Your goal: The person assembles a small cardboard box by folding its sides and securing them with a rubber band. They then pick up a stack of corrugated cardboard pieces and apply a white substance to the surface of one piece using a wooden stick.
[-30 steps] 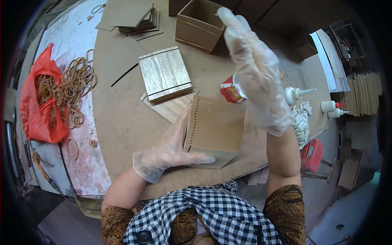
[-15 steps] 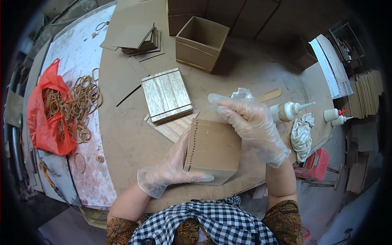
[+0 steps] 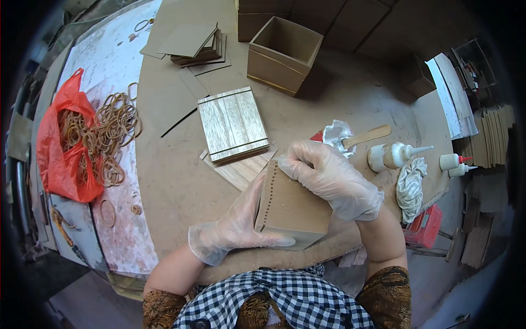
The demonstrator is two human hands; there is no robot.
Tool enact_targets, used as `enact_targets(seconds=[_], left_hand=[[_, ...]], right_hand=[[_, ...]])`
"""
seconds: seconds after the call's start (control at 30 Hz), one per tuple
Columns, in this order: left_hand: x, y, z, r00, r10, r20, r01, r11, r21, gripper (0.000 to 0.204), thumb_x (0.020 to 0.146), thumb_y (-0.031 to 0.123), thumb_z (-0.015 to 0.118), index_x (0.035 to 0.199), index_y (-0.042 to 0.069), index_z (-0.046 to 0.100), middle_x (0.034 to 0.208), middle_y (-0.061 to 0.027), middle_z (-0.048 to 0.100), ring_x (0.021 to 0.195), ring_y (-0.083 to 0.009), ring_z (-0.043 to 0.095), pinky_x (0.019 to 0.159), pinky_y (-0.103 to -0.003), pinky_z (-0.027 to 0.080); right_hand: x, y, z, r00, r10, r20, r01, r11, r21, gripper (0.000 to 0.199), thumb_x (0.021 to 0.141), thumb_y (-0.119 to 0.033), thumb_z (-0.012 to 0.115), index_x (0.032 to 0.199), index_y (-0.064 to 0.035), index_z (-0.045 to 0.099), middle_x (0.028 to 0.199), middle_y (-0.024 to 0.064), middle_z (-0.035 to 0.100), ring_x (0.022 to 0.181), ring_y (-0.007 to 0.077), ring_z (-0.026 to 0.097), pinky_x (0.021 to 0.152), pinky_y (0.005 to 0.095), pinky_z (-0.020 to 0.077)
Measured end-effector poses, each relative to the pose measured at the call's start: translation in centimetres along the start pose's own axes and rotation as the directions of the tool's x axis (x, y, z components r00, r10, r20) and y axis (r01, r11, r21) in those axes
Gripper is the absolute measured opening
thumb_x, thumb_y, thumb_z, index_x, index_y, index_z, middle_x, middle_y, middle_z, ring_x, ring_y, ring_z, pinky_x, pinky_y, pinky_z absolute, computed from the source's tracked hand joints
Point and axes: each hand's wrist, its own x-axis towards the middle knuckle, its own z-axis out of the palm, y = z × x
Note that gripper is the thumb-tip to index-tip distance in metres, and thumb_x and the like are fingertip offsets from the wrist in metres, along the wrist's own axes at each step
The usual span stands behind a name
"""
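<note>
My left hand (image 3: 234, 220), in a clear plastic glove, grips a brown wooden box (image 3: 298, 207) by its left side, thumb along the near face. A row of small dark holes runs down the left edge of the box's upper face. Over the far left corner, at the top of that row, my gloved right hand (image 3: 335, 178) is closed in a pinch. Whatever its fingertips hold, if anything, is hidden. Just beyond the box lie a stack of striped light wood panels (image 3: 233, 123) and a loose panel (image 3: 241, 170) partly under it.
A white glue-smeared container (image 3: 335, 134) with a wooden stick (image 3: 372, 134), a glue bottle (image 3: 386, 157) and a rag (image 3: 410, 189) are at right. Farther back stand an open box (image 3: 276, 68) and thin boards (image 3: 189, 41). Rubber bands (image 3: 112, 126) spill from a red bag (image 3: 66, 159) at left.
My right hand has come down and left from above the box's right side to its far left corner, fingertips now at the holes. My left hand still holds the box.
</note>
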Motion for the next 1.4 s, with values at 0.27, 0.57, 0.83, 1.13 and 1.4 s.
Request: enact_targets(seconds=[0.27, 0.57, 0.83, 1.13, 1.4], left_hand=[[0.5, 0.7, 0.1, 1.000, 0.013, 0.022, -0.012, 0.998, -0.068, 0.130, 0.059, 0.027, 0.095, 0.154, 0.003, 0.010, 0.151, -0.0136, 0.031, 0.141, -0.0255, 0.030, 0.116, -0.041, 0.028], [-0.1, 0.5, 0.6, 0.997, -0.060, -0.057, 0.056, 0.996, -0.072, 0.128, 0.058, 0.031, 0.095, 0.152, -0.001, 0.014, 0.152, -0.0180, 0.030, 0.142, -0.0280, 0.029, 0.116, -0.041, 0.027], [0.2, 0.9, 0.6, 0.990, -0.132, -0.054, 0.126, 0.987, -0.101, 0.130, 0.056, 0.028, 0.095, 0.153, 0.000, 0.013, 0.154, -0.0157, 0.026, 0.144, -0.0271, 0.026, 0.118, -0.041, 0.024], [3.8, 2.7, -0.2, 0.966, -0.219, 0.136, 0.234, 0.967, -0.103, 0.129, 0.055, 0.026, 0.095, 0.153, -0.001, 0.015, 0.154, -0.0153, 0.028, 0.145, -0.0249, 0.024, 0.119, -0.038, 0.021], [5.7, 2.8, -0.7, 0.951, -0.206, 0.232, 0.252, 0.949, -0.190, 0.127, 0.056, 0.022, 0.094, 0.153, -0.002, 0.016, 0.156, -0.0150, 0.026, 0.146, -0.0237, 0.023, 0.119, -0.036, 0.019]], right_hand=[[-0.9, 0.8, 0.7, 0.972, -0.156, -0.175, 0.161, 0.987, 0.015, 0.023, 0.097, -0.023, 0.059, 0.095, -0.0018, 0.066, 0.081, 0.0090, 0.066, 0.075, 0.0166, 0.063, 0.068, 0.0320, 0.0496], [-5.8, 9.4, -0.2, 0.546, 0.138, -0.826, 0.570, 0.661, 0.487, 0.023, 0.100, -0.016, 0.057, 0.111, 0.0034, 0.061, 0.091, 0.0049, 0.062, 0.080, 0.0101, 0.056, 0.065, 0.0214, 0.0433], [-3.8, 10.5, -1.5, 0.717, 0.206, -0.666, 0.414, 0.643, 0.645, 0.043, 0.095, -0.018, 0.065, 0.131, 0.0007, 0.050, 0.089, 0.0039, 0.066, 0.069, 0.0059, 0.059, 0.057, 0.0177, 0.0429], [-2.2, 8.2, -2.4, 0.677, 0.047, -0.735, 0.416, 0.799, 0.434, 0.035, 0.090, -0.017, 0.071, 0.120, -0.0017, 0.063, 0.076, -0.0022, 0.062, 0.065, 0.0036, 0.056, 0.057, 0.0208, 0.0418], [-1.3, 7.6, -2.8, 0.450, -0.403, -0.797, 0.289, 0.910, -0.297, 0.011, 0.091, -0.011, 0.068, 0.097, -0.0020, 0.068, 0.073, 0.0075, 0.067, 0.062, 0.0119, 0.062, 0.055, 0.0297, 0.0485]])
